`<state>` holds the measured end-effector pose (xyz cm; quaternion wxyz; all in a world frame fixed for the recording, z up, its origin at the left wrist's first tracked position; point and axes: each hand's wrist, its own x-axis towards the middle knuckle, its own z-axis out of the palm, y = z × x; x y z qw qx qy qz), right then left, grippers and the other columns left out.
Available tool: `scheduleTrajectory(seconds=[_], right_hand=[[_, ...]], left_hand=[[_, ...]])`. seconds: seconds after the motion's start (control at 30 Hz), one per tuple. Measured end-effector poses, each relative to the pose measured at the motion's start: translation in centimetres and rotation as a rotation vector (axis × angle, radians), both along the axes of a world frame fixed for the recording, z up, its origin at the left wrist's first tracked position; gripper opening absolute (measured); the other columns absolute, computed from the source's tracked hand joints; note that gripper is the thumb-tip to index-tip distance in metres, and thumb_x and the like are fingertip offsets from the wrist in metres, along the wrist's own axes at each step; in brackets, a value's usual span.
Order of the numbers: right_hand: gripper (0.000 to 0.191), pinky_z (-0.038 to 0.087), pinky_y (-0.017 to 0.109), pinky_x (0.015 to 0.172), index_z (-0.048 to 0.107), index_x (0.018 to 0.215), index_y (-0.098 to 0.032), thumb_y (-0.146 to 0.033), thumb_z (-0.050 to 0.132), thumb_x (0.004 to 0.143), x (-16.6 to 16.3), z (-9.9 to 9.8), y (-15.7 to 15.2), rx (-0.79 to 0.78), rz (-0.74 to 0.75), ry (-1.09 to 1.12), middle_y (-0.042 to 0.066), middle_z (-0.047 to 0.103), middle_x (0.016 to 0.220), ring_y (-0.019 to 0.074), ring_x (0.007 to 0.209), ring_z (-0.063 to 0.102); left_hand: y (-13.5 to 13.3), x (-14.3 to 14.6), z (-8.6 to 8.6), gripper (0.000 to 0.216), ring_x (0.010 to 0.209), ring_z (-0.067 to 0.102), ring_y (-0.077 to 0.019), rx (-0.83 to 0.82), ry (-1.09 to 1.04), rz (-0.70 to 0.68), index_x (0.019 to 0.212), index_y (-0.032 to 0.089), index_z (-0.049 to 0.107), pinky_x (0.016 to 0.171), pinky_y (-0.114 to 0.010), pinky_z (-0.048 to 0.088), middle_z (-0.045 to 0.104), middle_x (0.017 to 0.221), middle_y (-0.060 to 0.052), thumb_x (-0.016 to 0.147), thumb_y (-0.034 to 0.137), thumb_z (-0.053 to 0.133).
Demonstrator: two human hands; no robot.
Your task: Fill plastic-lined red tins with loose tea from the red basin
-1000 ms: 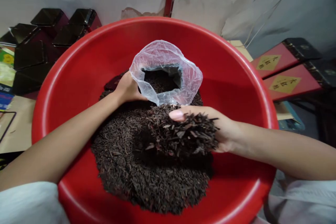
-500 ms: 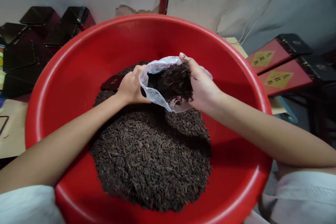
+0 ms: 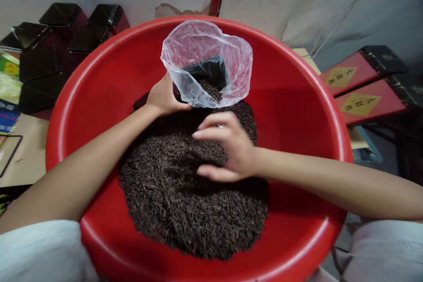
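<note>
A large red plastic basin [image 3: 294,110] holds a broad heap of dark loose tea leaves [image 3: 198,229]. Above the heap's far side, my left hand [image 3: 165,97] grips a dark tin [image 3: 205,68] lined with a clear plastic bag [image 3: 238,66]. The bag's mouth flares wide, and some tea leaves show inside the tin. My right hand [image 3: 231,150] hangs just over the heap, fingers curved and apart, with nothing between them. A ring sits on one of its fingers. Under it there is a hollow in the leaves.
Several dark-lidded tins [image 3: 42,64] stand left of the basin. Two red tins [image 3: 370,101] with yellow diamond labels lie at the right. A peeling wall [image 3: 264,0] rises behind, and cardboard [image 3: 29,150] lies at the left edge.
My right hand has dropped its handful of tea leaves into the bag and come down over the heap. The bag's mouth has opened wider. The view has shifted slightly.
</note>
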<state>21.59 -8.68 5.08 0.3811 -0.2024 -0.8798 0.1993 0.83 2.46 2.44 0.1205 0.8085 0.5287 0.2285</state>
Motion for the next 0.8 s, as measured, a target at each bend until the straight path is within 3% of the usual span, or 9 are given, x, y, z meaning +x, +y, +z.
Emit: scheduleTrajectory(seconds=[0.07,0.13,0.2,0.3,0.37,0.5,0.63,0.8], right_hand=[[0.089,0.034,0.047,0.106,0.038,0.132,-0.014,-0.066,0.064,0.065,-1.5,-1.4,-1.0,-0.062,0.156,-0.19,0.021,0.038,0.137,0.0287,0.131,0.035],[0.12,0.019,0.055,0.111,0.021,0.143,-0.009,-0.076,0.064,0.054,-3.3,-2.3,-1.6,-0.159,0.278,-0.346,0.026,0.013,0.15,0.035,0.142,0.011],[0.134,0.007,0.06,0.111,0.01,0.146,-0.008,-0.079,0.064,0.047,-4.9,-2.4,-1.9,-0.218,0.37,-0.468,0.027,0.001,0.152,0.0381,0.142,-0.001],[0.139,0.004,0.061,0.11,0.009,0.147,-0.007,-0.078,0.067,0.043,-6.7,-2.0,-1.4,-0.241,0.432,-0.634,0.028,0.003,0.151,0.0401,0.142,0.001],[0.134,0.006,0.063,0.11,0.015,0.147,-0.009,-0.072,0.072,0.043,-7.2,-1.9,-0.4,-0.231,0.411,-0.752,0.026,0.007,0.152,0.0411,0.141,0.005],[0.107,0.022,0.063,0.106,0.032,0.141,-0.013,-0.051,0.078,0.053,-7.4,-2.2,2.1,-0.173,0.348,-0.886,0.022,0.026,0.148,0.0386,0.137,0.024],[0.084,0.042,0.048,0.097,0.046,0.13,-0.01,-0.038,0.077,0.057,-6.4,-2.3,3.2,-0.139,0.326,-0.873,0.019,0.05,0.126,0.0338,0.117,0.047],[0.06,0.048,0.039,0.087,0.054,0.12,-0.009,-0.023,0.069,0.063,-3.7,-1.9,2.2,-0.218,0.316,-0.952,0.016,0.061,0.105,0.0277,0.097,0.059]], left_hand=[[0.1,0.2,-0.1,0.086,0.11,0.056,-0.0371,-0.002,-0.045,0.032,0.119,0.017,0.046,0.095,-0.049,0.044,0.059,0.121,-0.014,0.049,0.056,0.076],[0.1,0.3,-0.1,0.085,0.108,0.058,-0.0368,0.015,-0.074,0.029,0.117,0.018,0.046,0.095,-0.05,0.045,0.061,0.118,-0.013,0.047,0.055,0.077],[0.0,0.5,0.1,0.084,0.108,0.058,-0.0363,0.016,-0.087,0.025,0.116,0.018,0.046,0.095,-0.05,0.045,0.061,0.118,-0.013,0.047,0.054,0.078],[-0.2,0.6,0.3,0.081,0.109,0.057,-0.036,-0.006,-0.091,0.016,0.115,0.018,0.046,0.096,-0.049,0.045,0.06,0.118,-0.013,0.049,0.051,0.078],[-0.3,0.6,0.3,0.079,0.108,0.058,-0.0359,-0.011,-0.098,0.007,0.114,0.018,0.046,0.095,-0.049,0.046,0.061,0.117,-0.012,0.05,0.051,0.078],[-0.1,0.4,0.1,0.081,0.108,0.058,-0.0359,-0.008,-0.092,0.013,0.115,0.02,0.046,0.095,-0.049,0.045,0.062,0.113,-0.01,0.049,0.053,0.078],[0.1,0.2,0.0,0.083,0.11,0.057,-0.0364,-0.023,-0.083,0.004,0.117,0.019,0.046,0.095,-0.049,0.044,0.061,0.117,-0.011,0.049,0.054,0.077],[0.2,0.0,0.0,0.084,0.107,0.058,-0.0367,-0.027,-0.073,-0.009,0.118,0.02,0.046,0.093,-0.049,0.046,0.06,0.119,-0.012,0.048,0.054,0.077]])
